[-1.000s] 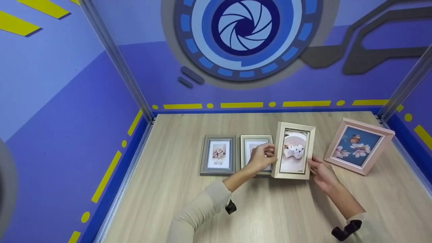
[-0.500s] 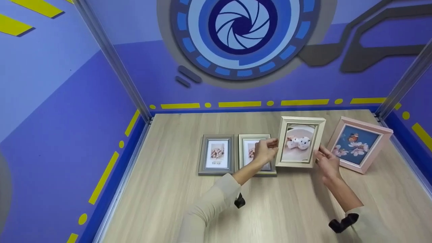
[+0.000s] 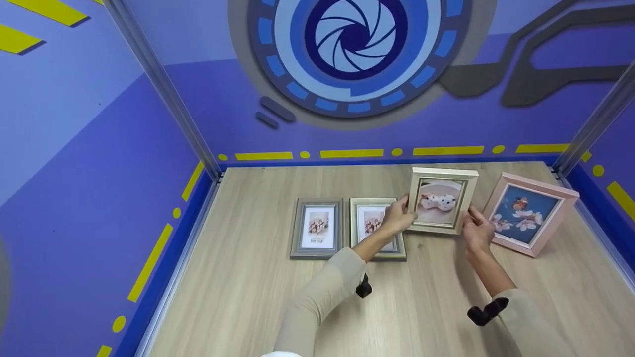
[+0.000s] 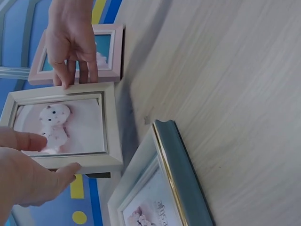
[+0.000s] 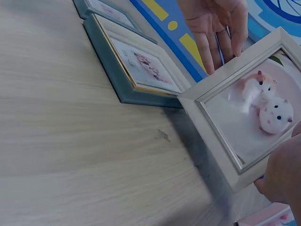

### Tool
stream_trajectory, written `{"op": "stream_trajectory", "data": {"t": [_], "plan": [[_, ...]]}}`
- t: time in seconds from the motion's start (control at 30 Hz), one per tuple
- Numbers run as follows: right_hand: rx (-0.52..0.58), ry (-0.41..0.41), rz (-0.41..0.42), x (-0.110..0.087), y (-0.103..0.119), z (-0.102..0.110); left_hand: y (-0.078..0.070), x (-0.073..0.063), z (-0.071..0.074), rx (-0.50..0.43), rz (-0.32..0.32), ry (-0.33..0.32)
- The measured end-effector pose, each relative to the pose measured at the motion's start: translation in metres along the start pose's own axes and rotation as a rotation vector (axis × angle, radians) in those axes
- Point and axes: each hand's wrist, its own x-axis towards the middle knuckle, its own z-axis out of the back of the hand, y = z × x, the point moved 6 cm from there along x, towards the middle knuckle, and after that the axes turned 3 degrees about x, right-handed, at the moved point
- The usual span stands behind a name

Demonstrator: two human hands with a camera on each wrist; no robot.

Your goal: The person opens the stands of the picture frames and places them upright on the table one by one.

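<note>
Both hands hold a cream picture frame [image 3: 441, 202] with a photo of two small white, hamster-like figures. It stands nearly upright toward the back of the table, right of centre. My left hand [image 3: 398, 216] grips its left side, with the thumb over the front in the left wrist view. At the opposite side, my right hand [image 3: 477, 232] pinches the lower right edge, its fingers partly hidden behind the frame. A pink picture frame [image 3: 528, 218] showing a bird and blossoms leans just right of that hand.
Two smaller picture frames, a grey one [image 3: 317, 230] and a champagne-coloured one [image 3: 371, 229], stand side by side at left; my left arm overlaps the second. Behind the wooden table [image 3: 238, 292] rises a blue printed wall [image 3: 198, 109].
The cream frame has moved toward the back and a little right in both hands. My left fingers have closed further round its left side. The other frames have stayed put.
</note>
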Motion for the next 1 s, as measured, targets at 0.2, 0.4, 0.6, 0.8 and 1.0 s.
{"op": "stream_trajectory", "data": {"t": [0.2,0.4,0.6,0.8,1.0], "plan": [[-0.137,-0.009,0.137,0.003,-0.001,-0.005,0.009,0.008,-0.008,0.015,-0.03,0.056],[-0.175,0.051,0.16,0.003,-0.004,-0.008,0.014,0.012,-0.013,-0.034,-0.009,0.102],[-0.213,0.147,0.164,0.007,0.003,-0.007,0.012,0.016,-0.019,-0.044,0.008,0.136],[-0.276,0.217,0.117,0.005,-0.003,-0.005,0.012,0.012,-0.023,0.032,0.027,0.162],[-0.303,0.206,0.122,0.0,-0.009,-0.004,0.012,0.002,-0.023,0.088,0.065,0.159]]}}
